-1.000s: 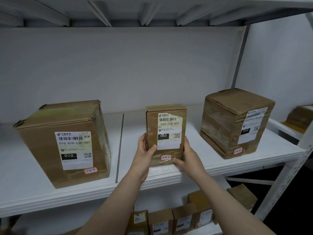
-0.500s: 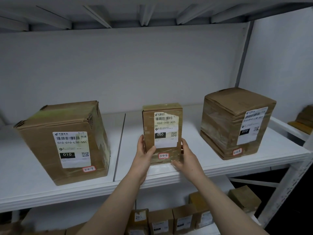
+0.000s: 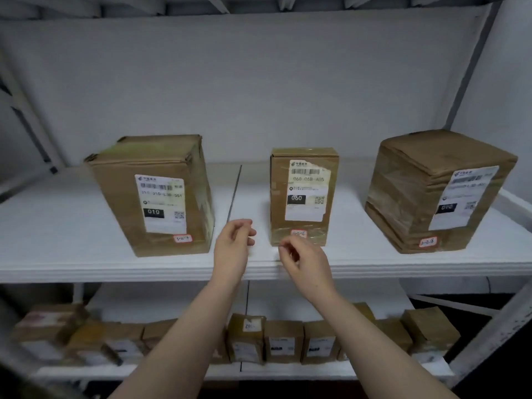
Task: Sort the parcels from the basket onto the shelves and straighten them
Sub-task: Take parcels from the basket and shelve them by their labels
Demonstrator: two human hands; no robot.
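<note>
Hovering at the front edge of the upper shelf, your hands hold nothing. Your left hand sits in the gap between the left box and the middle box, fingers loosely curled and clear of both. Your right hand is just below and in front of the middle box, fingers also loosely curled with nothing between them. Its knuckles overlap the box's bottom edge in view, and with the blur you cannot tell whether they touch it.

The middle box stands upright on the upper shelf, near the front. Its label faces you, with "060" on a black patch and a small red-edged sticker beneath. The left box, marked "010", stands upright just left of the seam in the shelf board, turned slightly. The right box, well apart from the middle one, is turned so a corner points toward you, and its label sits on the right-hand face.

On the lower shelf, a row of small boxes stands side by side, their labels too blurred to read.
</note>
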